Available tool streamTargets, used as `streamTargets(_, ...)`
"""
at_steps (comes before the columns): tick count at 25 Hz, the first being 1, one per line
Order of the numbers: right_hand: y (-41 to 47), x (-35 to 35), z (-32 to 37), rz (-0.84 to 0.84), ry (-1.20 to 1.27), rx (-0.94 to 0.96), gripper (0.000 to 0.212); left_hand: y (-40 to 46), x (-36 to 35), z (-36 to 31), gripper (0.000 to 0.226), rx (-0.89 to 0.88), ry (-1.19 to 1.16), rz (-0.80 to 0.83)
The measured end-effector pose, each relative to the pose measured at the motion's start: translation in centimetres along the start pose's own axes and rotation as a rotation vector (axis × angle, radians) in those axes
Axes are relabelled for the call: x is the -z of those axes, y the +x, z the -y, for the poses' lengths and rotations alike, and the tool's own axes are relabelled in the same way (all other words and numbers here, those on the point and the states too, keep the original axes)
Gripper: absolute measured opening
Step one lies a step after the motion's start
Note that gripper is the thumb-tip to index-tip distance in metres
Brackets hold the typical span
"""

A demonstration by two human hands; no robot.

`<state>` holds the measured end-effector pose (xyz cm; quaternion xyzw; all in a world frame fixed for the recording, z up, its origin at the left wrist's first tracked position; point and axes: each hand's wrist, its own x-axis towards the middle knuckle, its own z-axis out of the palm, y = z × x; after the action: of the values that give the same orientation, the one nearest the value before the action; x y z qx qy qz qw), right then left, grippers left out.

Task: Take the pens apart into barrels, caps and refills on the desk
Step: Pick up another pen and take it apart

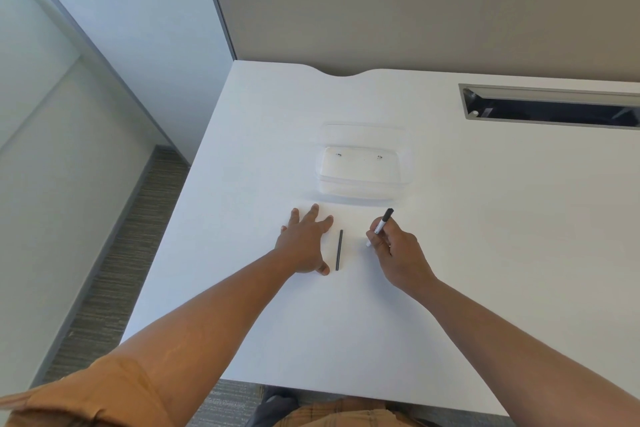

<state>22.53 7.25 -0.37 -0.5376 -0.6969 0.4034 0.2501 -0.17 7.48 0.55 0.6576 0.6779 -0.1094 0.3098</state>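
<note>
Left hand (304,246) flat, fingers released beside refill (339,250), right hand (391,250) fingers grasping pen (381,225)

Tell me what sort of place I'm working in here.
Most likely an office cubicle. You're at a white desk backed by a fabric partition, with a cable slot cut into the desktop and carpet on the floor.

desk (450,270): smooth matt white laminate. tray (401,180) at 12 o'clock: clear glossy plastic. refill (339,250): matt black plastic. pen (381,225) at 3 o'clock of it: smooth white barrel, black cap. sleeve (90,395): tan woven cloth.
</note>
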Motion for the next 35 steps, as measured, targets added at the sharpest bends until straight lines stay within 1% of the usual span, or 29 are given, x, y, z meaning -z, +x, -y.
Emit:
streamTargets(4, 0.0, 0.0, -0.1, -0.002, 0.026, -0.049, 0.01, -0.2, 0.1, -0.1, 0.122, -0.003, -0.007, -0.004)
streamTargets(7, 0.2, 0.0, 0.3, -0.026, 0.057, -0.062, 0.01, -0.5, 0.5, -0.2, 0.117, 0.004, 0.004, 0.031)
streamTargets(8, 0.2, 0.1, 0.4, -0.031, 0.072, -0.064, 0.009, -0.5, 0.9, -0.3, 0.11, 0.007, -0.005, 0.029)
streamTargets(9, 0.2, 0.2, 0.5, -0.035, 0.079, -0.064, 0.009, -0.5, 1.3, -0.6, 0.097, 0.005, -0.027, 0.0)
streamTargets(11, 0.1, 0.4, 0.6, -0.042, 0.076, -0.066, 0.009, -0.6, 1.8, -1.6, 0.07, -0.039, -0.109, -0.139)
streamTargets(12, 0.0, 0.5, 0.6, -0.043, 0.076, -0.068, 0.009, -0.8, 1.7, -2.4, 0.06, -0.067, -0.171, -0.204)
streamTargets(13, 0.0, 0.5, 0.7, -0.042, 0.078, -0.07, 0.009, -1.1, 1.5, -3.3, 0.052, -0.088, -0.242, -0.236)
streamTargets(15, -0.2, 0.6, 0.8, -0.038, 0.072, -0.069, 0.006, -1.6, 0.6, -4.7, 0.043, -0.118, -0.368, -0.205)
streamTargets(18, -0.4, 0.7, 1.2, -0.054, 0.054, -0.042, 0.007, -2.0, -0.9, -5.9, 0.041, -0.148, -0.519, -0.131)
streamTargets(21, -0.5, 0.9, 1.7, -0.076, 0.047, -0.006, 0.01, -2.0, -1.2, -6.1, 0.042, -0.124, -0.655, -0.155)
streamTargets(26, -0.5, 0.9, 2.7, -0.078, 0.068, 0.004, 0.014, -2.0, -1.3, -6.1, 0.019, -0.103, -0.707, -0.211)
streamTargets(29, -0.5, 1.1, 3.1, -0.054, 0.073, 0.013, 0.009, -2.0, -1.4, -6.1, 0.004, -0.1, -0.732, -0.233)
streamTargets(30, -0.5, 1.2, 3.2, -0.048, 0.09, 0.004, 0.006, -2.1, -1.3, -6.1, 0.004, -0.105, -0.735, -0.249)
streamTargets(31, -0.7, 1.3, 3.2, -0.041, 0.108, -0.015, 0.009, -2.1, -1.3, -6.1, 0.01, -0.11, -0.736, -0.269)
streamTargets(33, -1.1, 1.3, 2.9, -0.033, 0.124, -0.06, 0.026, -2.4, -1.0, -6.1, 0.01, -0.087, -0.8, -0.282)
streamTargets(35, -1.7, 1.1, 2.5, -0.022, 0.115, -0.086, 0.035, -2.7, -0.6, -5.8, 0.005, -0.048, -0.974, -0.25)
